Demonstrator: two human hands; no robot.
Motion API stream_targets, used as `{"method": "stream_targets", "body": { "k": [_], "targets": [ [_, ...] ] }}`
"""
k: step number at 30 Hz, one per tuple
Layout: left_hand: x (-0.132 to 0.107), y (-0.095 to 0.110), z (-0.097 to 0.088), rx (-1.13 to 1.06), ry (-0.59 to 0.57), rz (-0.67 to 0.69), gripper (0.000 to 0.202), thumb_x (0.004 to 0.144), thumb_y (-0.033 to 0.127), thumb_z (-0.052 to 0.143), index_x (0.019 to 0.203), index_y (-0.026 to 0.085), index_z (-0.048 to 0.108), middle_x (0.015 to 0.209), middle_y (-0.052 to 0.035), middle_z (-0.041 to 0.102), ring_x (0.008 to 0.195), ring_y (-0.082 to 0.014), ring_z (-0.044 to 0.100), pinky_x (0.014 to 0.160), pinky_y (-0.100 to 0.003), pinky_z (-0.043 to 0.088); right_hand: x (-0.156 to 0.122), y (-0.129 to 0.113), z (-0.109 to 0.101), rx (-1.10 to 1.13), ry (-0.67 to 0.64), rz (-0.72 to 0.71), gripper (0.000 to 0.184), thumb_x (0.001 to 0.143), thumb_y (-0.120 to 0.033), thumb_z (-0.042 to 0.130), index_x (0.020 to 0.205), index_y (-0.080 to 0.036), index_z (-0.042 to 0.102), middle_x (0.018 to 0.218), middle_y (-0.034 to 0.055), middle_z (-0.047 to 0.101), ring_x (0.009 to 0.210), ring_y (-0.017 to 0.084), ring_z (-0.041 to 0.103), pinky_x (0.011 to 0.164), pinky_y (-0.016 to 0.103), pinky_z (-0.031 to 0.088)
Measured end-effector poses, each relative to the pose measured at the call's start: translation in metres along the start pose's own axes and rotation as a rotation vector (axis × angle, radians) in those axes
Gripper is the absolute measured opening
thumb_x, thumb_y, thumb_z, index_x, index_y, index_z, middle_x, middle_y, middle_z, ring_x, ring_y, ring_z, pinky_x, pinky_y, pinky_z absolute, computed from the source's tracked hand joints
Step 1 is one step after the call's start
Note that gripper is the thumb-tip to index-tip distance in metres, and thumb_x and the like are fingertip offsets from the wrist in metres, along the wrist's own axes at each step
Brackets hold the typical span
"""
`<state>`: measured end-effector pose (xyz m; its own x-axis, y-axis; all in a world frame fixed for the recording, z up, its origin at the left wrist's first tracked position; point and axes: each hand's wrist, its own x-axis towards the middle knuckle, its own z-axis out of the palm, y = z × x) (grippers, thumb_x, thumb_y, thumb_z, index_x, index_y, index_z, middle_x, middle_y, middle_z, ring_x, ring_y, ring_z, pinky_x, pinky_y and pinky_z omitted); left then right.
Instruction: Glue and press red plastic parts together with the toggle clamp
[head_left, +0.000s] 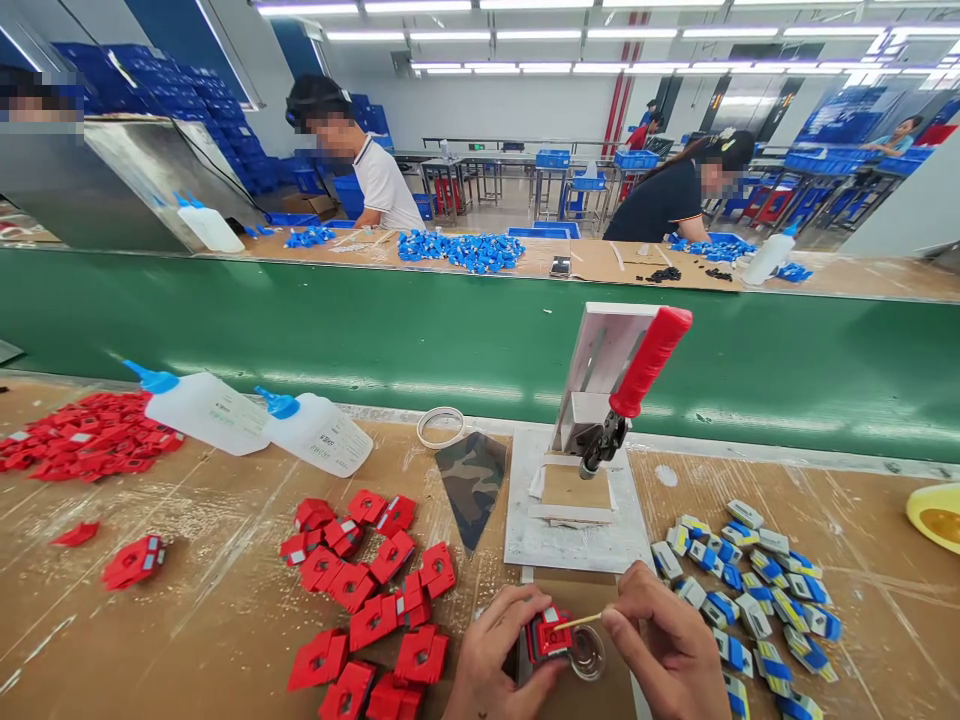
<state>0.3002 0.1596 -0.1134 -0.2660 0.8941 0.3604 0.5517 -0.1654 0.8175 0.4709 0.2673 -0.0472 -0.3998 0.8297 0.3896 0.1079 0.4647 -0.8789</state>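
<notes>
Two bare hands are seen at the bottom edge of the view, low over the brown worktop (pixel 187 600). A small red part (pixel 550 634) is held in the left hand (pixel 499 665), whose fingers are clamped on its left side and underside. A thin wooden stick (pixel 579 621) is pinched between the fingers of the right hand (pixel 667 650), and its tip is laid on the top of the red part. Just below the stick, a small clear round dish (pixel 587 653) is set on the worktop between the two hands.

To the left of the hands, a loose pile of red parts (pixel 375 600) is spread out, and a larger red heap (pixel 82 435) is seen far left. To the right, blue-and-white pieces (pixel 750 590) are laid out in a scattered group. Behind the hands, a toggle clamp with a red handle (pixel 649 360) is mounted on a white base plate (pixel 577 540). Two white squeeze bottles with blue caps (pixel 255 415) are laid on their sides near the green conveyor belt (pixel 450 330). A roll of clear tape (pixel 440 426) and a camouflage cloth (pixel 472 480) are placed beside the plate. A yellow bowl (pixel 934 515) is cut off at the right edge. Across the belt, other people are seated at a worktop strewn with blue parts (pixel 461 250).
</notes>
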Motion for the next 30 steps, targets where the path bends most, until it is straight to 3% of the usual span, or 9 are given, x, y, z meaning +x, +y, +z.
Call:
{"method": "stream_targets", "body": {
  "k": [14, 21, 30],
  "targets": [
    [0.002, -0.005, -0.001, 0.008, -0.010, 0.071, 0.037, 0.089, 0.045, 0.064, 0.120, 0.025, 0.071, 0.100, -0.0116, 0.077, 0.089, -0.0248, 0.076, 0.080, -0.035, 0.065, 0.000, 0.000, 0.001, -0.034, -0.025, -0.069, 0.026, 0.094, -0.026, 0.061, 0.069, -0.022, 0.063, 0.057, -0.0010, 0.061, 0.054, 0.015, 0.055, 0.051, 0.027, 0.046],
    [0.004, -0.002, -0.002, -0.007, -0.025, 0.029, 0.037, 0.089, 0.047, 0.064, 0.118, 0.025, 0.072, 0.102, -0.0121, 0.077, 0.088, -0.0246, 0.076, 0.079, -0.035, 0.065, -0.004, 0.003, 0.000, 0.014, -0.021, -0.018, 0.029, 0.096, -0.032, 0.059, 0.070, -0.022, 0.064, 0.058, 0.0001, 0.061, 0.055, 0.016, 0.055, 0.051, 0.028, 0.045],
    [0.004, 0.005, -0.002, -0.003, 0.022, -0.030, 0.041, 0.091, 0.056, 0.060, 0.115, 0.026, 0.073, 0.102, -0.0121, 0.076, 0.091, -0.0243, 0.075, 0.082, -0.035, 0.064, -0.010, 0.009, -0.006, -0.048, -0.022, -0.026, 0.020, 0.094, -0.023, 0.061, 0.075, -0.024, 0.064, 0.062, -0.0006, 0.060, 0.060, 0.017, 0.054, 0.054, 0.029, 0.043]
  ]
}}
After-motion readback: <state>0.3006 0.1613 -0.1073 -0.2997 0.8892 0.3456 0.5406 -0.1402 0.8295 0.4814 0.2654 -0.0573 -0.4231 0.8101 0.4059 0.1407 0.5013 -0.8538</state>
